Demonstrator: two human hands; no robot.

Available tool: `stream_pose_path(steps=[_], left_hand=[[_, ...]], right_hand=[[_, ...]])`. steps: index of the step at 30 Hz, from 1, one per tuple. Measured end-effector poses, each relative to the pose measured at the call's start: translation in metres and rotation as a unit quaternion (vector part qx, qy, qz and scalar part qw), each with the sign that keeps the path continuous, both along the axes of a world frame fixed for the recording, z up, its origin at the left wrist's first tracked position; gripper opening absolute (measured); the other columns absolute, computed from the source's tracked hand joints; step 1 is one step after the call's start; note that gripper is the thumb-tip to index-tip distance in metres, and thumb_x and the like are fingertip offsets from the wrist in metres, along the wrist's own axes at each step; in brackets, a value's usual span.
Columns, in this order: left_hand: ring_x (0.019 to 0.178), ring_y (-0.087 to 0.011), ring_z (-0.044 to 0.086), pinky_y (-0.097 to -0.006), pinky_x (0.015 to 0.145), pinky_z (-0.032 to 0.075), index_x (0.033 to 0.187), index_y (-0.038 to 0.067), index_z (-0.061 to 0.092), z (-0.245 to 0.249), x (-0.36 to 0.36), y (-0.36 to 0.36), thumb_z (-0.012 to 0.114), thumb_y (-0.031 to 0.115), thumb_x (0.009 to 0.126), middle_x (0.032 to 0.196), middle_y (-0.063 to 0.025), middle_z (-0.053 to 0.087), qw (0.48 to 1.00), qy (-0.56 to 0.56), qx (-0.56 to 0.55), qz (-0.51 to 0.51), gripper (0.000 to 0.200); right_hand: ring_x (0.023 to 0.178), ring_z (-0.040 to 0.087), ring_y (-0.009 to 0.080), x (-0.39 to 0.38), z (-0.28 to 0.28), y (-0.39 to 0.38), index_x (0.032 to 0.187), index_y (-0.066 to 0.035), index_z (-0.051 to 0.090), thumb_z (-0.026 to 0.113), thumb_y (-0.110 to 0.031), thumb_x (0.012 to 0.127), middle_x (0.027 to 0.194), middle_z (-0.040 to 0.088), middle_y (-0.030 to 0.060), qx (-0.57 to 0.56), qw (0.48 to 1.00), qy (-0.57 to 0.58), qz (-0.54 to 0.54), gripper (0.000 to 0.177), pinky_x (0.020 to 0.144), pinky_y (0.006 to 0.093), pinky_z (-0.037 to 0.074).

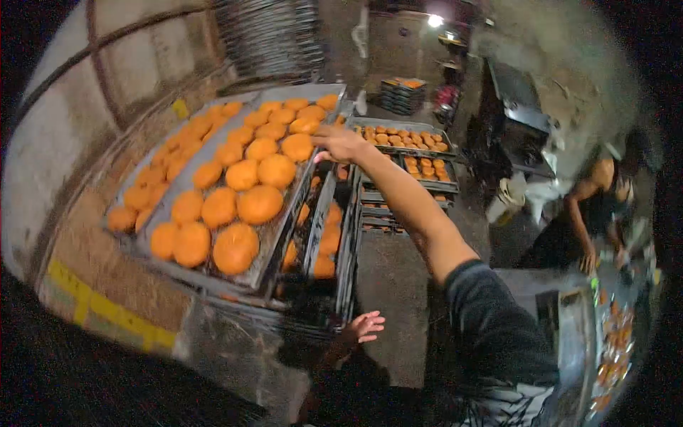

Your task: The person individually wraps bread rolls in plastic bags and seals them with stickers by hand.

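A large metal tray (pixel 186 279) of round orange-brown buns (pixel 242 174) tops a stack of trays at the left. My right hand (pixel 337 144) reaches out to the tray's right edge, beside the buns there. Its fingers are stretched and its thumb is apart; whether the fingertips touch a bun or the rim I cannot make out. Low in front of the stack is my left hand (pixel 366 327), its fingers spread and nothing in them. Below the top tray, more buns (pixel 327 238) show on trays at the stack's right side.
Another stack of bun trays (pixel 405 151) stands beyond my right arm. Farther back are stacked dark trays (pixel 403 96). At the right, a person (pixel 594 203) bends over a table with packaged items (pixel 615 349), near a white bucket (pixel 506 198). A wall (pixel 64 128) borders the left.
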State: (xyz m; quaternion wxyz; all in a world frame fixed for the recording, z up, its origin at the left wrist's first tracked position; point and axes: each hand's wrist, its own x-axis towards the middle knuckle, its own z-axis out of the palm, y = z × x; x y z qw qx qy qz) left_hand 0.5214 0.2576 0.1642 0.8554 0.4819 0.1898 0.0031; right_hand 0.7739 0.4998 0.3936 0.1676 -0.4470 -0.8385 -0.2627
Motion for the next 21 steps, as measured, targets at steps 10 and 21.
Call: stream_pose_path(steps=[10,21], left_hand=[[0.111,-0.0352,0.039,-0.0481,0.090,0.035,0.126,0.002,0.024,-0.019,0.009,0.032,0.030,0.037,0.089,0.122,-0.0211,0.036,0.997,-0.041,-0.051,0.045,0.051],[0.091,-0.0217,0.047,-0.0396,0.095,0.028,0.112,0.003,0.044,0.100,0.053,-0.005,0.054,0.042,0.077,0.094,-0.0028,0.051,0.894,-0.318,-0.225,0.223,0.053]], right_hand=[[0.067,0.055,0.0334,-0.069,0.008,-0.093,0.070,-0.003,0.056,0.056,-0.051,0.066,0.068,0.056,0.0138,-0.030,0.992,0.106,0.062,0.048,0.057,0.0414,0.044],[0.050,0.051,0.0300,-0.060,-0.005,-0.241,0.049,-0.006,0.050,0.051,-0.066,0.059,0.050,0.050,0.0097,0.116,0.981,0.143,-0.055,0.060,0.044,0.0387,0.038]])
